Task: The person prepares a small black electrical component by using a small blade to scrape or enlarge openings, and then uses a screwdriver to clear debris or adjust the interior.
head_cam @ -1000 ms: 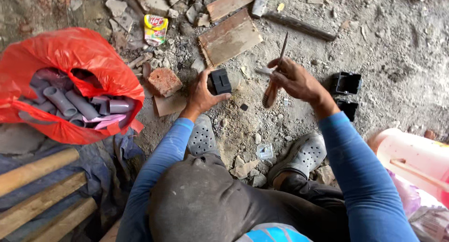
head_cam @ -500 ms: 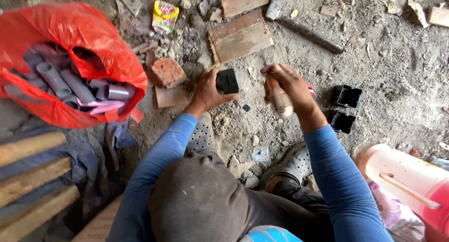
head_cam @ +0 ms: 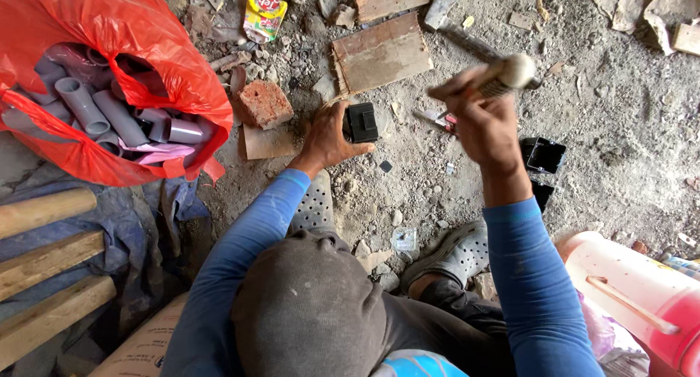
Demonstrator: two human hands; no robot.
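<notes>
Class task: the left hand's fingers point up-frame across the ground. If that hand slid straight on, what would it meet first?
The small black box the left hand already grips; beyond it, probably the wooden board.

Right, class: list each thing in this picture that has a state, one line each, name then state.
left hand: pressing the black box to the ground
right hand: raised, gripping a tool handle
red bag: open, holding grey pipe fittings
second black box: open, on the ground
brick: lying loose
</notes>
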